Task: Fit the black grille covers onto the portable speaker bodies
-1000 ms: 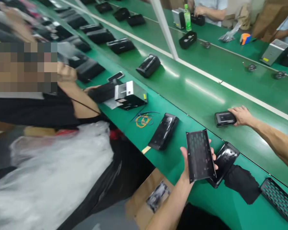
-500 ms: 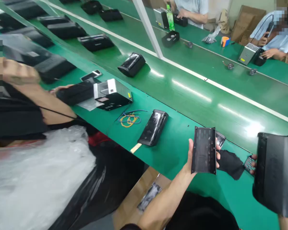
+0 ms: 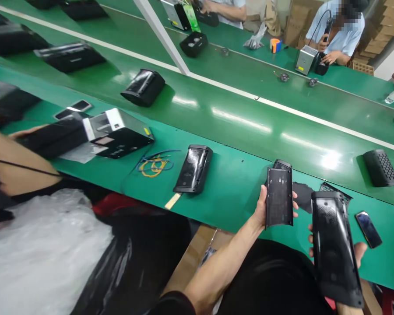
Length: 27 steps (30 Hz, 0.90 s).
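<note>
My left hand [image 3: 260,209] grips a curved black plastic cover panel [image 3: 279,199] by its sides, its hollow face toward me. Wrapped around a glossy black speaker housing [image 3: 334,245] from behind is my right hand [image 3: 360,253], with fingertips at one side and the thumb at the other. Behind the panel a second black housing [image 3: 283,164] shows only its top end. A black cloth-like sheet [image 3: 304,197] lies between the two hands, and a perforated black part [image 3: 336,189] is partly hidden behind the right-hand housing.
Another glossy speaker housing [image 3: 194,169] lies on the green bench near blue and yellow wires [image 3: 154,165]. A boxy metal-and-black device [image 3: 120,133] stands left beside a co-worker's arm [image 3: 22,153]. A phone [image 3: 368,229] lies right. Black speakers [image 3: 143,87] sit on the green conveyor; co-workers [image 3: 336,35] sit opposite.
The view has swung right. My right hand has turned its housing so the glossy face shows, and brought it closer to the panel. My left hand still holds the panel.
</note>
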Available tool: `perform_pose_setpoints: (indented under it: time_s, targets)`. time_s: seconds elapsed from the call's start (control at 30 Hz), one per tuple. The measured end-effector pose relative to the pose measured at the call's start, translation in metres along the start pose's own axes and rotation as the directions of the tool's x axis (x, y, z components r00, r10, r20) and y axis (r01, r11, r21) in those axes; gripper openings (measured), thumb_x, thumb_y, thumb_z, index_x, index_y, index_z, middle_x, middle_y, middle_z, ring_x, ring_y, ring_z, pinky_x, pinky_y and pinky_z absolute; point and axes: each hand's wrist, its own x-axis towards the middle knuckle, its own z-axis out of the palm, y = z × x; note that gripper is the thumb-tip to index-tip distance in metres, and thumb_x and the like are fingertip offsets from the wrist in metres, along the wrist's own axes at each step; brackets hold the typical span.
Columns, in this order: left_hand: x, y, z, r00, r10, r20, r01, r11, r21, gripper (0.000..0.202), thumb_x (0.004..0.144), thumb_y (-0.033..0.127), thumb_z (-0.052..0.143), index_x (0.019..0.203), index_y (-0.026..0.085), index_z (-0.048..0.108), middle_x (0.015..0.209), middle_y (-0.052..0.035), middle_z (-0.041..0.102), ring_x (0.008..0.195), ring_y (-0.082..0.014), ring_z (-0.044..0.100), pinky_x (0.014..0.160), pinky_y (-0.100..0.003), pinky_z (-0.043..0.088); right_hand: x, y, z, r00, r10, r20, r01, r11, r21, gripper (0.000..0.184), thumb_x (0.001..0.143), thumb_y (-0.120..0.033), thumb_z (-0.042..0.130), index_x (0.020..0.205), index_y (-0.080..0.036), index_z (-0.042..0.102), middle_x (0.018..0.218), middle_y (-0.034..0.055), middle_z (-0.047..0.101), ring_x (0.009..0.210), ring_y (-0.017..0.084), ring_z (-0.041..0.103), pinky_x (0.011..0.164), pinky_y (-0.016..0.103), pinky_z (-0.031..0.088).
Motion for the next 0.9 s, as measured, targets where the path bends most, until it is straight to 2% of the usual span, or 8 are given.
perform_pose_setpoints:
  time_s: [0.07,0.13,0.2,0.3,0.4,0.63,0.77,0.9]
  targets:
    - [-0.002,-0.008,-0.007,1.000,-0.016,0.000,0.016,1.000,0.023,0.104,0.082,0.099,0.051,0.134,0.011,0.070,0.110,-0.0194,0.080,0.088,-0.0328,0.080,0.078,-0.043,0.065,0.000,-0.003,0.004,0.999,-0.017,-0.049,0.019,0.999,0.038,0.108,0.063,-0.109,0.054,0.137,-0.034,0.075,0.117,0.0175,0.082,0.101,0.046,0.079,0.083,0.064,0.065]
    - [-0.001,-0.019,-0.014,0.999,-0.049,-0.005,0.049,0.998,0.032,0.100,0.083,0.097,0.055,0.128,0.010,0.073,0.110,-0.0196,0.081,0.089,-0.0323,0.081,0.081,-0.043,0.065,0.003,-0.016,0.014,0.992,-0.062,-0.107,0.060,0.998,-0.017,0.092,0.074,-0.096,0.064,0.141,-0.033,0.072,0.115,0.0157,0.083,0.102,0.045,0.080,0.086,0.062,0.066]
    - [0.005,-0.031,-0.019,0.996,-0.089,-0.011,0.090,0.995,0.038,0.096,0.083,0.095,0.059,0.126,0.010,0.075,0.113,-0.0195,0.081,0.092,-0.0322,0.081,0.087,-0.044,0.064,0.007,-0.038,0.030,0.976,-0.179,-0.122,0.153,0.968,-0.197,0.089,0.080,-0.076,0.078,0.157,-0.036,0.059,0.134,0.0121,0.078,0.116,0.042,0.077,0.096,0.058,0.065]
    - [0.017,-0.045,-0.016,0.993,-0.115,-0.034,0.116,0.992,0.039,0.093,0.082,0.092,0.064,0.128,0.012,0.077,0.122,-0.0192,0.081,0.111,-0.0352,0.079,0.107,-0.050,0.058,0.017,-0.071,0.063,0.917,-0.395,-0.051,0.317,0.802,-0.506,0.109,0.085,-0.064,0.082,0.175,-0.037,0.027,0.169,0.0079,0.051,0.148,0.038,0.058,0.118,0.055,0.053]
    - [0.027,-0.049,-0.002,0.995,-0.094,-0.030,0.096,0.994,0.052,0.094,0.081,0.090,0.069,0.134,0.012,0.076,0.132,-0.0204,0.079,0.136,-0.0399,0.067,0.123,-0.053,0.045,0.026,-0.092,0.089,0.896,-0.444,0.017,0.323,0.624,-0.711,0.121,0.086,-0.067,0.080,0.178,-0.032,0.010,0.178,0.0114,0.036,0.158,0.038,0.045,0.128,0.058,0.039]
    - [0.034,-0.038,0.026,0.998,0.068,-0.014,-0.067,0.995,0.068,0.093,0.076,0.086,0.079,0.136,0.015,0.075,0.139,-0.0211,0.076,0.145,-0.0437,0.061,0.127,-0.056,0.041,0.043,-0.094,0.105,0.874,-0.479,0.084,0.272,0.337,-0.901,0.120,0.088,-0.071,0.075,0.179,-0.028,0.009,0.177,0.0149,0.037,0.159,0.040,0.044,0.125,0.060,0.042]
    - [0.036,-0.039,0.027,0.999,0.038,-0.011,-0.037,0.998,0.044,0.093,0.077,0.085,0.077,0.138,0.014,0.074,0.139,-0.0224,0.075,0.143,-0.0431,0.062,0.126,-0.057,0.043,0.054,-0.094,0.102,0.897,-0.433,0.088,0.245,0.322,-0.915,0.119,0.091,-0.072,0.069,0.179,-0.027,0.004,0.177,0.0156,0.036,0.156,0.039,0.049,0.125,0.060,0.042]
    - [0.040,-0.041,0.034,0.997,0.036,-0.074,-0.037,0.999,-0.001,0.086,0.081,0.080,0.079,0.138,0.015,0.073,0.138,-0.0220,0.076,0.138,-0.0413,0.066,0.125,-0.056,0.045,0.061,-0.112,0.099,0.911,-0.402,0.091,0.228,0.308,-0.924,0.116,0.092,-0.073,0.066,0.179,-0.027,0.006,0.180,0.0145,0.031,0.162,0.037,0.040,0.130,0.060,0.036]
